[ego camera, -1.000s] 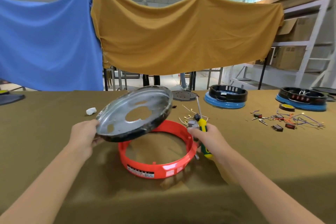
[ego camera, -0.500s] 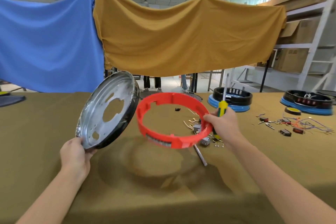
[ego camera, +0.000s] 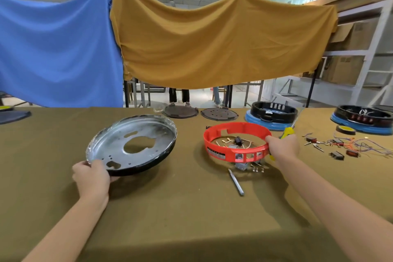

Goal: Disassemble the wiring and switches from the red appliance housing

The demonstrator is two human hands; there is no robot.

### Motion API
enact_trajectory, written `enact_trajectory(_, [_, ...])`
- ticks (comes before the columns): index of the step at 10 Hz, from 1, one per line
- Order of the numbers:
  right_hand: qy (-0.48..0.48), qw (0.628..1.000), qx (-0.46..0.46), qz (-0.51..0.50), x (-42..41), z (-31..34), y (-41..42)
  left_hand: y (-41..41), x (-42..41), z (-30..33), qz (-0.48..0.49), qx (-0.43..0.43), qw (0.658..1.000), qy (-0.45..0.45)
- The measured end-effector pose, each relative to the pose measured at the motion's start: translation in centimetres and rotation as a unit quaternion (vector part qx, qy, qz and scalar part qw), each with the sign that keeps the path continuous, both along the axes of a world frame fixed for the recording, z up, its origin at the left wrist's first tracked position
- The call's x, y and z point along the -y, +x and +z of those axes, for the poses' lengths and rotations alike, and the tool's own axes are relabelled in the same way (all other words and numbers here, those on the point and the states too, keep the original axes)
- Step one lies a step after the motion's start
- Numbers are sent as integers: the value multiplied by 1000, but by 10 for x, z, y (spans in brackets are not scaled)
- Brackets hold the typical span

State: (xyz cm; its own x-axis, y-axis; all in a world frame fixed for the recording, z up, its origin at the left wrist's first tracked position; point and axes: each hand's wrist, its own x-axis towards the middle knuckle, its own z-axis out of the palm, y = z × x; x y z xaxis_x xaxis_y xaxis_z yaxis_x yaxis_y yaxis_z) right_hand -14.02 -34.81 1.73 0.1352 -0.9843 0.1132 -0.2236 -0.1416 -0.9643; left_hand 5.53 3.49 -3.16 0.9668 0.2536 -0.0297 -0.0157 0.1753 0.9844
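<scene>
My right hand point(ego camera: 281, 148) grips the near right rim of the red ring housing point(ego camera: 214, 134) together with a yellow-handled screwdriver point(ego camera: 287, 132), whose shaft points up and away. The ring hangs slightly tilted over small loose parts and metal clips point(ego camera: 236, 143) on the cloth. My left hand point(ego camera: 91, 173) holds the near edge of a round metal pan point(ego camera: 131, 143) with a black outside and a hole in its middle, just above the table at the left. Loose wires and switches point(ego camera: 348, 147) lie to the right.
A grey metal rod point(ego camera: 236, 182) lies on the olive table cloth point(ego camera: 191, 208) below the ring. At the back stand two dark discs point(ego camera: 180, 111), two black-and-blue appliance bases point(ego camera: 273, 114) and a tape roll point(ego camera: 345, 130). Blue and mustard cloths hang behind.
The metal pan swung down from upright to nearly flat at the left. My right hand carried the red ring to the right and lowered it over the loose parts.
</scene>
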Motion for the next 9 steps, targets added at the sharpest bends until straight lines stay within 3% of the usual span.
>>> enact_trajectory(1, [11,1000,-5,18,1,1,-4,0,3,-1,-14,9,999,35])
enact_trajectory(2, [-52,999,0,10,-11,9,-10,-7,7,1,-28,25,995,88])
enact_trajectory(3, [-135,989,-15,65,-43,16,-16,-13,9,1,-34,40,979,195])
enact_trajectory(4, [-180,963,-61,190,-90,20,-19,-19,10,2,-59,59,963,256])
enact_trajectory(5, [-148,924,-129,329,-139,10,-17,-20,10,2,-89,75,951,286])
enact_trajectory(6, [-110,900,-211,366,-175,-6,-9,-26,8,4,-114,92,945,291])
enact_trajectory(7, [-135,891,-284,328,-185,-14,6,-37,4,8,-138,84,926,342])
enact_trajectory(9, [-62,914,-248,315,-188,-17,14,-60,-27,-9,-174,118,837,505])
